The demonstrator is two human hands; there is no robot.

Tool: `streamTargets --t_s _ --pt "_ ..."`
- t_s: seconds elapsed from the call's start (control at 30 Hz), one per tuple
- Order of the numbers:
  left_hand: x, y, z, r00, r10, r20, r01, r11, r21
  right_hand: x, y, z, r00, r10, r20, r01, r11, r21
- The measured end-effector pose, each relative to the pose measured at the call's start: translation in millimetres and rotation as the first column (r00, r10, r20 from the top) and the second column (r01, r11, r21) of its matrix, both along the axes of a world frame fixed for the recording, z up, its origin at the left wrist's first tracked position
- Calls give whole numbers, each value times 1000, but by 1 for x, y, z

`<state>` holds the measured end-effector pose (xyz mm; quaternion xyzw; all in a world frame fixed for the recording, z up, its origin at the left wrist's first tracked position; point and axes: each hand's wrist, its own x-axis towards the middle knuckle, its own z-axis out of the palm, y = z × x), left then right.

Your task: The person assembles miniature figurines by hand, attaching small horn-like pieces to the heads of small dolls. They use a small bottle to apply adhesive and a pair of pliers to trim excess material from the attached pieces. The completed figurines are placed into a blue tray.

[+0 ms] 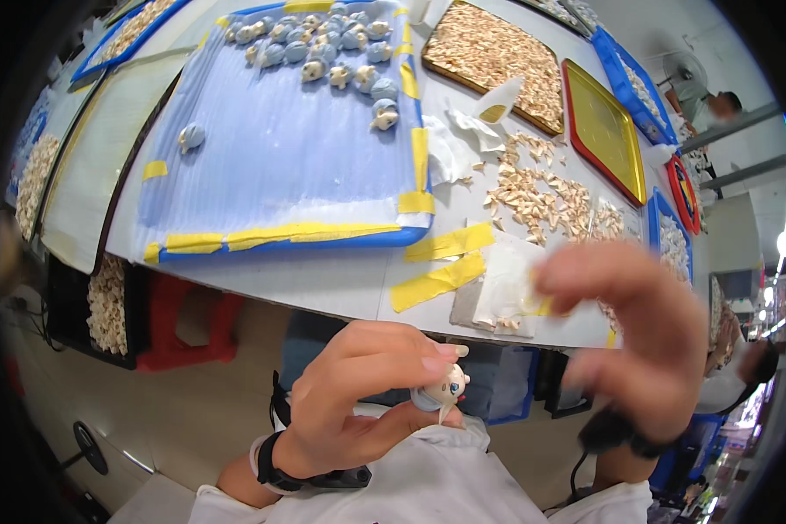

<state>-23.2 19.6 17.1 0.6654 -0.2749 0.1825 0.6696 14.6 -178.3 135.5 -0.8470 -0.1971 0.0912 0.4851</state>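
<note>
Between the thumb and fingers of my left hand (pixel 358 393) is a small doll head (pixel 444 389) with a pale face, painted blue eyes and a pointed ear; part of its light-blue back shows under my fingers. My right hand (pixel 637 323) hovers to the right of it, blurred by motion. Its thumb and curled fingers are apart, with nothing visible between them. Just beyond that hand, a white sheet (pixel 508 279) lies at the table edge beside yellow tape strips (pixel 441 281). Small beige pointed pieces (pixel 541 196) are scattered farther back.
A blue-lined tray (pixel 279 175) edged with yellow tape bears several similar doll heads (pixel 323 44) at its far end and a single one (pixel 191 136) at left. Behind right stand a tray of beige pieces (pixel 498 57) and a gold tray (pixel 603 131). A red stool (pixel 188 323) is below the table.
</note>
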Motion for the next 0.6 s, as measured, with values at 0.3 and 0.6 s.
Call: streamTargets --t_s 0.3,0.6 --pt "-9 -33 23 928 -3 371 -177 876 450 -65 -8 -22 931 -105 -349 150 983 106" --pt "-5 -67 29 948 -243 205 141 899 416 -84 -64 -34 993 -113 -19 114 993 32"
